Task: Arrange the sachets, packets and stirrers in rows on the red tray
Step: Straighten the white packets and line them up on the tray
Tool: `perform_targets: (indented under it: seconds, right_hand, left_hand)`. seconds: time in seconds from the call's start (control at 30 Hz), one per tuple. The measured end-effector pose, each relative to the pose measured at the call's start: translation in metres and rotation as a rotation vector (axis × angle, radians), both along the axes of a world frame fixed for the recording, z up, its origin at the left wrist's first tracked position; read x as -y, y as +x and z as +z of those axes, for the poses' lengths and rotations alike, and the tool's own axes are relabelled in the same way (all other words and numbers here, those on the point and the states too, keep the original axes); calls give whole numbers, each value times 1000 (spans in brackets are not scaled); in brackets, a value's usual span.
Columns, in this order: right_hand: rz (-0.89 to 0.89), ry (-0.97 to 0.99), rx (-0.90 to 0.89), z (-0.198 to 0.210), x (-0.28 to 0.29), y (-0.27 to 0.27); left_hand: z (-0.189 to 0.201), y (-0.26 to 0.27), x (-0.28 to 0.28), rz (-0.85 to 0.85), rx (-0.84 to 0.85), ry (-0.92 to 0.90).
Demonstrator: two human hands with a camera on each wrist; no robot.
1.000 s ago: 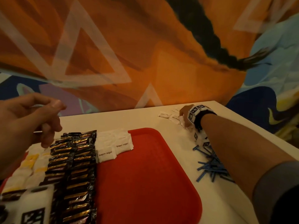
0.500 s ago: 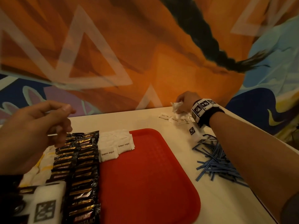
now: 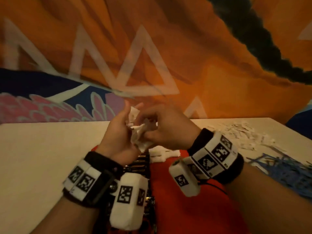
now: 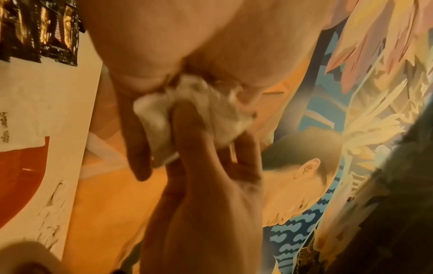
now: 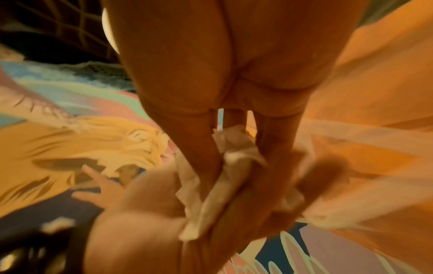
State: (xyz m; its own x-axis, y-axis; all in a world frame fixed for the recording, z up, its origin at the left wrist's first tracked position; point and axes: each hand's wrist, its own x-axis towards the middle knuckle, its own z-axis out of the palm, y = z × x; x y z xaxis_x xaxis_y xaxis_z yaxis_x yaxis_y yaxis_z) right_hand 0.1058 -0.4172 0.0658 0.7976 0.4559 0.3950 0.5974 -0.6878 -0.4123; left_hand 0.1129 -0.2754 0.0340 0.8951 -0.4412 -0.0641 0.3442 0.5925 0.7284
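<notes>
Both hands meet in mid-air above the far end of the red tray [image 3: 185, 208]. Between them is a bunch of white sachets [image 3: 138, 132], also seen close up as white sachets [image 4: 187, 115] and white sachets [image 5: 234, 166]. My left hand [image 3: 121, 130] cups and grips the bunch from the left. My right hand [image 3: 157, 127] pinches it from the right with curled fingers. On the tray, dark coffee packets [image 3: 141, 159] and white sugar sachets [image 3: 162, 155] lie in rows, mostly hidden by my wrists. Blue stirrers [image 3: 283, 169] lie loose on the table at right.
More white sachets [image 3: 244, 132] are scattered on the white table [image 3: 42, 157] at the far right. A painted orange wall rises right behind the table. A person's head shows in the left wrist view, off to the side.
My right hand lifted a bunch of white sachets from the far right pile and brought it left to the middle. The left hand came in to meet it and now holds the bunch too.
</notes>
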Motion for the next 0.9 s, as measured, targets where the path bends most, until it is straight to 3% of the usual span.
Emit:
perform_targets:
  seconds: [0.17, 0.3, 0.4, 0.53, 0.9]
  right_hand:
    - [29, 91, 87, -21, -19, 10]
    - [-94, 185, 243, -32, -17, 20]
    - [-194, 278, 274, -34, -8, 25]
    - [-192, 344, 243, -40, -2, 27]
    - [-260, 378, -27, -47, 12, 36]
  left_hand:
    - [-5, 6, -6, 73, 24, -36]
    - [-7, 10, -9, 85, 28, -65]
    - [-11, 17, -10, 103, 142, 3]
    - [-12, 17, -5, 99, 235, 62]
    - [-15, 20, 0, 218, 93, -9]
